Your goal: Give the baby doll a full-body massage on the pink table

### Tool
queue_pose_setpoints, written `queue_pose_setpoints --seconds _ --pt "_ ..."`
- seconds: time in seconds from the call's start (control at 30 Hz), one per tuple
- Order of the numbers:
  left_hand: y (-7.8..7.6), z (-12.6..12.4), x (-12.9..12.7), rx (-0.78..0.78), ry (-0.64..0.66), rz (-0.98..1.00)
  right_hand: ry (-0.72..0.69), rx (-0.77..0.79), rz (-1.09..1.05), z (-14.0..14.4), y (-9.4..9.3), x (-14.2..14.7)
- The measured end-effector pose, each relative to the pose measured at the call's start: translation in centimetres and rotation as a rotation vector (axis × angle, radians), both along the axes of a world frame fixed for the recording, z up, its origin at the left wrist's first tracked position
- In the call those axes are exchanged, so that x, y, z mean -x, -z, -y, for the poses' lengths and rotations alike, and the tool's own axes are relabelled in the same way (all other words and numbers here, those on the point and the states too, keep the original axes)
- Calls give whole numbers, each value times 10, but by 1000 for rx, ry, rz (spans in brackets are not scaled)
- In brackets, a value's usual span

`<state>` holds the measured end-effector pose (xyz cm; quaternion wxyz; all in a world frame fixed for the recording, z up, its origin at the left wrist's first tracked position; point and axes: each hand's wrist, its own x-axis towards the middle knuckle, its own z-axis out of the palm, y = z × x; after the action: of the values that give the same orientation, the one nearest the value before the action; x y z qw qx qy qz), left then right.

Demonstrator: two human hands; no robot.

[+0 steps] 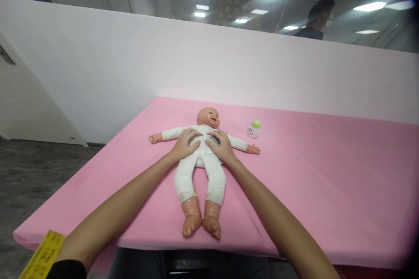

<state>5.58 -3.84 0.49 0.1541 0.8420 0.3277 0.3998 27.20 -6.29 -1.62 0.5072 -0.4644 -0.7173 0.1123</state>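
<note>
A baby doll (204, 159) with a white cloth body and plastic head, hands and feet lies on its back, its head away from me and its arms spread. My left hand (185, 144) rests against one side of its torso, thumb and fingers apart. On the opposite side my right hand (222, 145) lies on the torso in the same way, thumb apart from the fingers. Both hands curve around the doll's sides without lifting it. A dark mark on the chest is partly covered by my right hand.
A small clear bottle with a green cap (253, 130) stands to the right of the doll's head. Pink cloth (310, 183) covers the table. A white wall (209, 61) rises behind it, with glass above. A person (316, 19) shows in the glass at upper right.
</note>
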Motion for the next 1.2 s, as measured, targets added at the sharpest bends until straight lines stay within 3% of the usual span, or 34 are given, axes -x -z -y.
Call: queue_pose_setpoints --seconds 0.2,0.33,0.43,0.63,0.8,0.97,1.2 --pt "0 9 0 -60 -49 29 -2 -55 -86 2 8 -2" --pt "7 3 3 -27 29 -55 -142 59 7 4 10 -11" --pt "11 -1 4 36 60 -124 -172 143 66 4 6 -15" --pt "11 0 2 -10 38 -38 -105 99 73 2 -2 -11" --pt "7 8 1 -49 -45 12 -52 13 9 3 2 -3" --pt "8 10 3 -103 -49 33 53 -98 -96 8 6 0" --pt "13 4 5 4 -2 -69 57 -66 -22 7 4 -3"
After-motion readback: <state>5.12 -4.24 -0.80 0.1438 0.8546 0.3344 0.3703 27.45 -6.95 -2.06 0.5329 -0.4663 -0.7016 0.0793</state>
